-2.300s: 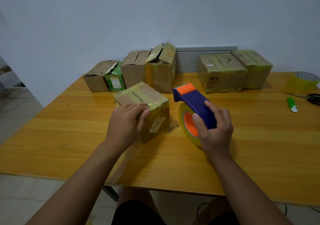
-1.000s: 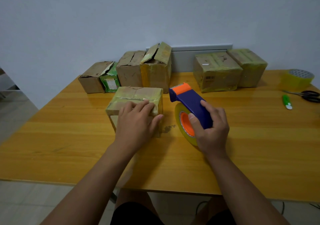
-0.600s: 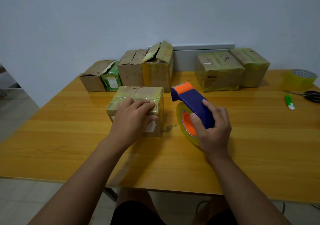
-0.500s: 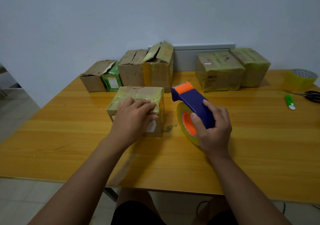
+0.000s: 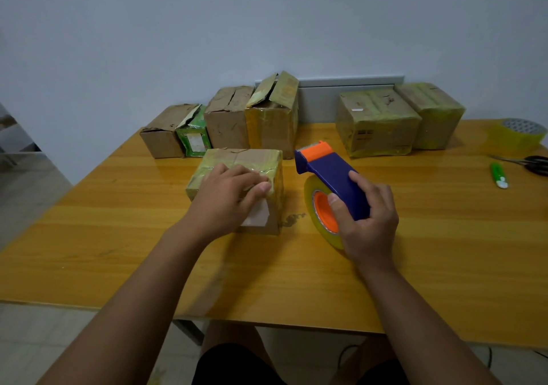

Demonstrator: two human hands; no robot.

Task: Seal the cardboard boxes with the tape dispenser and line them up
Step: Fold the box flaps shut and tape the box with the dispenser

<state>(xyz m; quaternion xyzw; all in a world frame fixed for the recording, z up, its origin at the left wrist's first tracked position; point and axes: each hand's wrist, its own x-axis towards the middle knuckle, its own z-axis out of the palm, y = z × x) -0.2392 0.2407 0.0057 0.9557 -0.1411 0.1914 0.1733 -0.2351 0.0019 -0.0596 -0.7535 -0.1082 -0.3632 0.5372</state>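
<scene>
Two hands busy mid-frame: left hand [image 5: 228,197] flat atop the light, dented box [image 5: 255,162]; right hand [image 5: 367,218] grips the rigid tape dispenser [image 5: 332,177] handle.

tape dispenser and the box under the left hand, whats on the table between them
In the head view, only a small dark smudge marks the bare table between the tape dispenser and the box; nothing else lies there.

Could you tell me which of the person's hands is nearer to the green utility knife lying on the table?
The right. The right hand grips the tape dispenser, with bare table between it and the green utility knife farther right. The left hand rests on the box, farther off.
</scene>
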